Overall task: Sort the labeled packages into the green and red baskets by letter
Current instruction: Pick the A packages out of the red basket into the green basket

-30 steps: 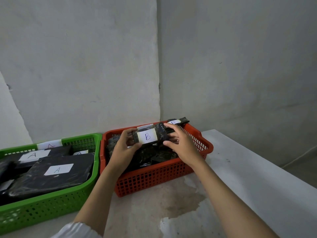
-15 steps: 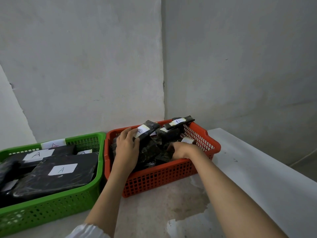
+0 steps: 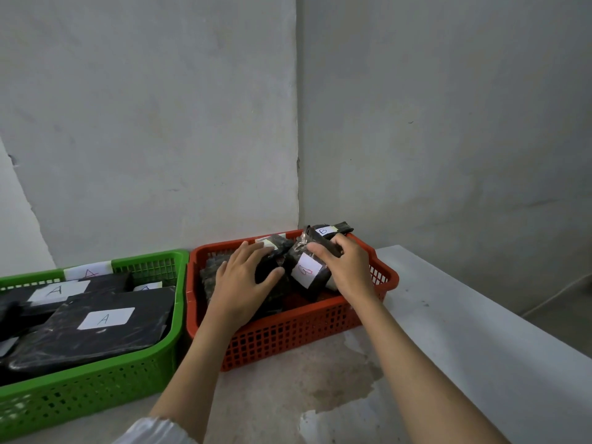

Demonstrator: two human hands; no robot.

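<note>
Head view, centre frame: the right hand [image 3: 344,267] curls its fingers over the top of a black plastic-wrapped package with a white paper label [image 3: 308,274], tilted inside the red perforated plastic basket [image 3: 307,328]. Left of it, the left hand [image 3: 243,283] grips a second glossy black wrapped package [image 3: 275,254]. At lower left, the green perforated plastic basket [image 3: 96,389] holds flat black packages labelled A [image 3: 105,318].
</note>
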